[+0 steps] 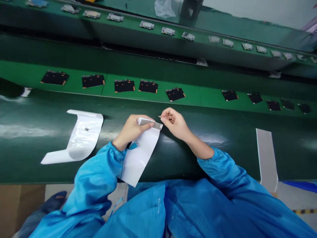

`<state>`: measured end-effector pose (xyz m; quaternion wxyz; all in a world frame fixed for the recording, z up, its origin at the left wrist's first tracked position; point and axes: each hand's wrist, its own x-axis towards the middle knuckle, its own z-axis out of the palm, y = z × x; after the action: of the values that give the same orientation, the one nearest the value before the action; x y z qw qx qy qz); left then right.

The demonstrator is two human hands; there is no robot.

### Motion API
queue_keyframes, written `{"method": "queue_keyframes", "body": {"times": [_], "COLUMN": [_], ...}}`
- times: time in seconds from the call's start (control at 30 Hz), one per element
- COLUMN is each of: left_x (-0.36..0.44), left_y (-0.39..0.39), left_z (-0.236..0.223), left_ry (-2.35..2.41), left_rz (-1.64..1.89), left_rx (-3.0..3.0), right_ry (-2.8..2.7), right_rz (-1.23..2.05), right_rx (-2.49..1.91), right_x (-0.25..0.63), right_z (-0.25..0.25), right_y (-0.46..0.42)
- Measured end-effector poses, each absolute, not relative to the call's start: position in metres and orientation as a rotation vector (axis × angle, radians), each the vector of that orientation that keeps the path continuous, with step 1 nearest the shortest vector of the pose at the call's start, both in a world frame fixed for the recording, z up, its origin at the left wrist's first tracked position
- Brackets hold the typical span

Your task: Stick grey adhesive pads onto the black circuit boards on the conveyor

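Just left of centre, my left hand (135, 130) is closed on a white backing sheet (141, 155) with a grey strip (157, 125) along its upper end. The thumb lies across that strip, and the sheet hangs down over the bench edge near my body. To the right of it, my right hand (176, 124) pinches a small thin grey piece (159, 116) between thumb and fingertips. This piece looks like a sticker, but it is too small to be sure. A narrow gap separates it from the sheet's strip.
A curled white sheet (84, 135) with a small dark bit on it lies at left. Dark flat panels (124, 86) sit spaced along the green belt (193, 96). Several circuit boards (147, 25) line the upper shelf. A grey-white strip (266, 155) lies at right.
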<state>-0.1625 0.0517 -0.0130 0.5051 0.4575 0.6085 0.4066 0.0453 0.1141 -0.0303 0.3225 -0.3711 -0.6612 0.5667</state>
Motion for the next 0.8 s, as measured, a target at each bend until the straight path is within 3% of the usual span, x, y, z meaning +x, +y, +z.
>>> {"method": "queue_keyframes", "body": {"times": [0.17,0.8], "left_x": [-0.156,-0.146], "left_y": [0.05,0.046], "left_z": [-0.019,-0.031], "left_ry": [1.426,1.344], "left_rz": [1.045,1.194], "left_rx": [1.072,0.922], "right_ry": [-1.696,-1.678], "right_rz": [1.668,1.656], "right_rx": [-0.918,-0.944], "right_x": [0.045,0.035], "right_z": [-0.021,-0.026], "right_y": [0.12,0.109]}}
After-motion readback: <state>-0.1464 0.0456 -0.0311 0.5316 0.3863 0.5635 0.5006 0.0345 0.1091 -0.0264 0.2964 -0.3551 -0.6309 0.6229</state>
